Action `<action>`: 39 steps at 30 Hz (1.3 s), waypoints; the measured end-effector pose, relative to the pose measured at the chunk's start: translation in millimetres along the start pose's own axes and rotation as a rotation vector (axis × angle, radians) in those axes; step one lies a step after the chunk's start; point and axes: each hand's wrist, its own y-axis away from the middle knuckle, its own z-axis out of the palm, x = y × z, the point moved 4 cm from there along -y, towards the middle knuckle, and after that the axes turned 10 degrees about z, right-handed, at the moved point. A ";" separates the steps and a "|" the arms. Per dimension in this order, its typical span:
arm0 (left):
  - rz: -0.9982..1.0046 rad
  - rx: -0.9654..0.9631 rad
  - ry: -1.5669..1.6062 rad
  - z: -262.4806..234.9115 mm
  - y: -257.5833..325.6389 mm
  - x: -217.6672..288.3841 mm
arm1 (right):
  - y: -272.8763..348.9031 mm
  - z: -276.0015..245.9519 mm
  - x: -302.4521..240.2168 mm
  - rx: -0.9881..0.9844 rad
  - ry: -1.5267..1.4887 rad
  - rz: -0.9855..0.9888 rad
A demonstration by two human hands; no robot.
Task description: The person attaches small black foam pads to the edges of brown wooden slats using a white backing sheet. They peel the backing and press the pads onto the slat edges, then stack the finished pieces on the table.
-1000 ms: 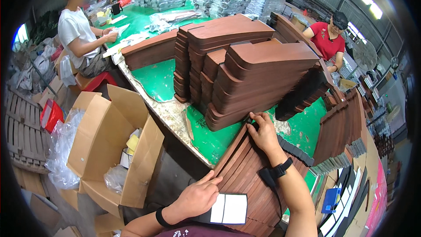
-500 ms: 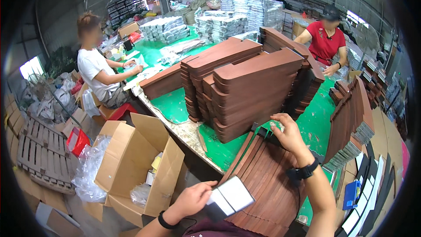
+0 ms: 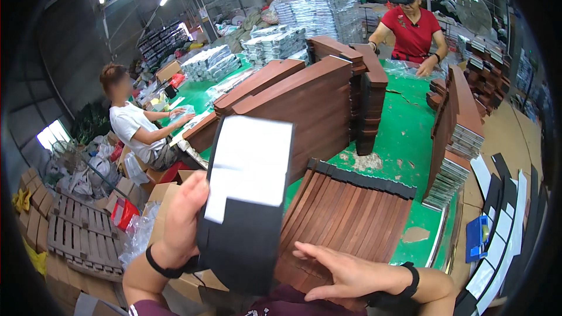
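Note:
My left hand is closed on a bent black strip with a white face, raised close in front of me. Its exact kind does not show, and it covers part of the table behind. My right hand, fingers apart and holding nothing, is low over a row of reddish-brown wood-look slats. These slats lie side by side, and black pieces line their far ends. Just beyond stand tall stacks of brown boards with rounded ends.
A green table runs under the stacks. More brown boards stand at the right, near a blue tape dispenser and black-and-white strips. One co-worker in white sits at left; another in red stands across. Cardboard boxes are at lower left.
My left hand has lifted the black strip up and nearer. My right hand has drawn back from the slats' far ends toward me. The view has shifted, showing more of those ends.

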 end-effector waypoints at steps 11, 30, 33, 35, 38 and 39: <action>0.089 -0.405 0.331 155.4 -98.1 -10.5 | 85.3 -48.3 -52.4 0.685 0.214 -0.074; 0.123 -0.570 -1.262 37.0 -118.7 -225.9 | 370.9 -223.3 82.4 1.545 0.261 0.488; 0.077 -0.517 -1.250 40.6 -131.9 -236.1 | 362.5 -223.8 120.0 1.487 0.672 0.511; 0.074 -0.485 -1.246 34.3 -133.4 -246.4 | 340.3 -220.3 119.6 1.376 0.688 0.933; 0.059 -0.489 -1.188 37.4 -138.4 -256.1 | 339.8 -210.1 121.5 1.244 1.050 0.987; 0.056 -0.488 -1.170 37.4 -139.8 -263.6 | 336.8 -212.1 117.1 1.203 1.174 0.958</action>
